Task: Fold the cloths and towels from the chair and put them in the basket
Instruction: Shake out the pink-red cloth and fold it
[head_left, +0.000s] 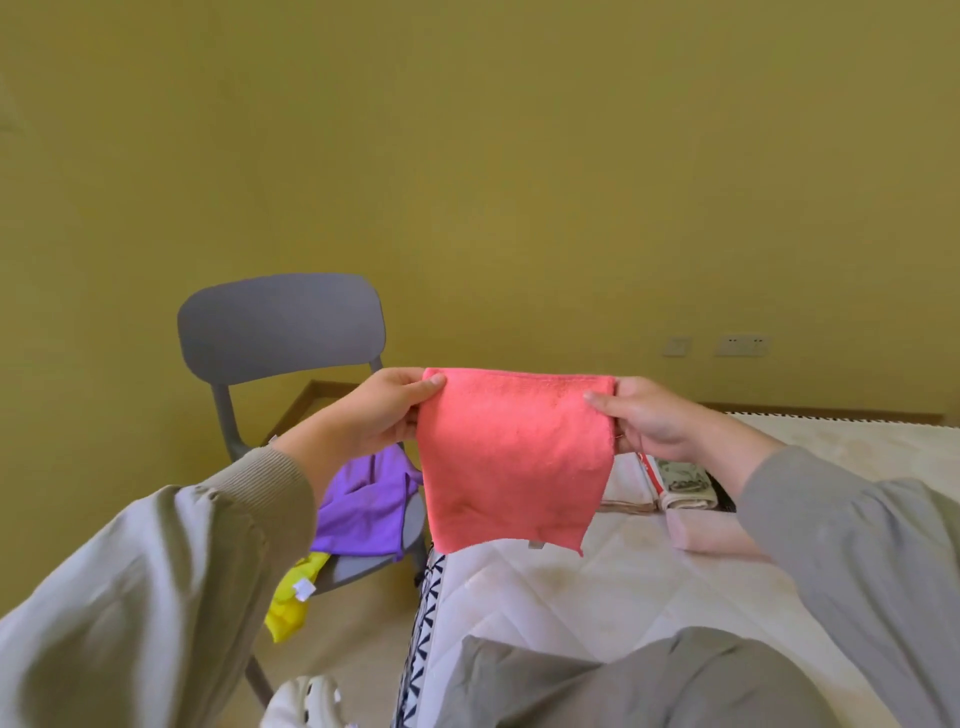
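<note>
I hold a pink cloth (511, 460) up in the air in front of me, folded over at its top edge and hanging down. My left hand (382, 408) pinches its top left corner. My right hand (641, 418) pinches its top right corner. On the seat of the grey chair (280, 325) at the left lie a purple cloth (363, 504) and a yellow cloth (293, 597) that hangs over the seat's front edge. No basket shows clearly; a dark edge by some folded cloths (680, 486) on the bed is partly hidden behind my right arm.
I sit on a white quilted mattress (597, 597) with a patterned side edge. A folded pale pink cloth (711, 535) lies on the bed under my right forearm. A white shoe (306, 701) stands on the floor below. A yellow wall with sockets is behind.
</note>
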